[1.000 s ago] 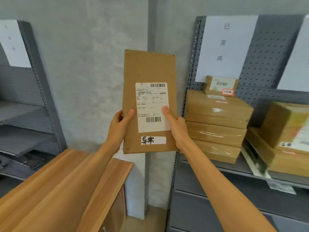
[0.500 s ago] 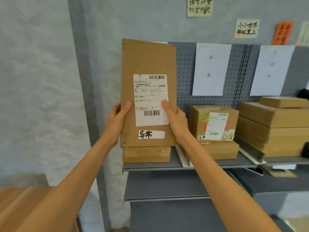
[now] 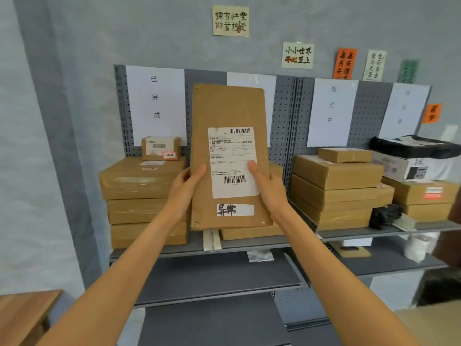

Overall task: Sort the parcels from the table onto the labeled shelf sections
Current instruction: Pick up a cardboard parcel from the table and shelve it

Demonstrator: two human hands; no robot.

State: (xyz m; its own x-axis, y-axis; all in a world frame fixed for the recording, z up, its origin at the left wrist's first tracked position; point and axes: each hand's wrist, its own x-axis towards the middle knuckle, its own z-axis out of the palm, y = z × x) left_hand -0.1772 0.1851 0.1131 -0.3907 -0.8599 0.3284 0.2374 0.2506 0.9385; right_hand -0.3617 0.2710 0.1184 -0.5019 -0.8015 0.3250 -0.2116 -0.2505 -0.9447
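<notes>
We hold the flat cardboard parcel [image 3: 229, 156] upright before the shelf [image 3: 249, 244], our left hand [image 3: 185, 188] and right hand [image 3: 268, 188] clamped on its lower side edges, thumbs on its face. Behind its lower edge, a low box [image 3: 249, 233] lies flat with bare shelf in front. To the left, stacked boxes [image 3: 142, 196] fill the section under the 已完成 sheet [image 3: 156, 101].

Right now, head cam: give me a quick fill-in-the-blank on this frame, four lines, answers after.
1. The flat parcel is held by ____ hands.
2. The left hand and right hand hold it ____, shipping label facing the camera.
3. The small box sits on ____ of the leftmost carton stack.
4. The paper sign behind that stack is ____ in colour.

Answers: two; upright; top; white
</notes>
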